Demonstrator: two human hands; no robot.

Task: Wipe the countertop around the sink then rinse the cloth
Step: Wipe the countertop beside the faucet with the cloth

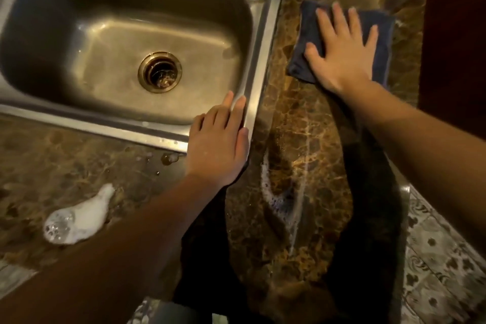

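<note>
Soapy countertop (pixel 302 139); folded blue cloth (pixel 307 34) under flat right grip (pixel 344 58); left grip (pixel 218 144) flat, empty.

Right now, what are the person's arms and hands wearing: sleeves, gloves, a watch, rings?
The left hand and right hand have no gloves and no rings that show. The left forearm and right forearm show no sleeve, watch or bracelet up to the frame edge.

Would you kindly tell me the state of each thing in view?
sink: empty, drain open.
countertop: wet, with foam patches.
cloth: folded, flat on the countertop.
right hand: spread, pressing the cloth.
left hand: flat on the sink rim.
</note>
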